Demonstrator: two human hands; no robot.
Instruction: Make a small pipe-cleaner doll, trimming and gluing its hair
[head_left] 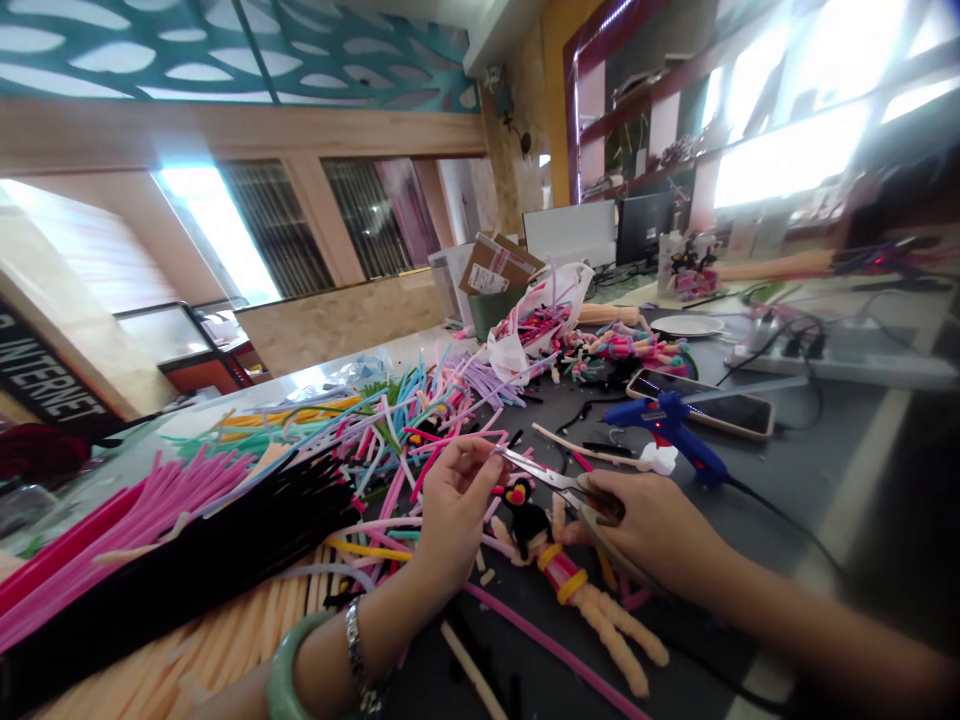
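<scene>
My right hand (637, 515) is closed around the handles of a pair of scissors (544, 470), whose blades point left toward my left hand (460, 500). The fingertips of my left hand are pinched near the scissor tips; what they hold is too small to name. Just below the scissors lies a pipe-cleaner doll (562, 575) with black hair, a red and yellow outfit and peach limbs. A pink pipe cleaner (551, 650) runs along the table below my hands.
Bundles of black (187, 560), pink (172, 500) and peach pipe cleaners fill the left. A blue glue gun (671, 430), a phone (705, 400) and a power strip (847, 365) are at the right. Behind stand a white bag (514, 350) and a cardboard box (499, 265).
</scene>
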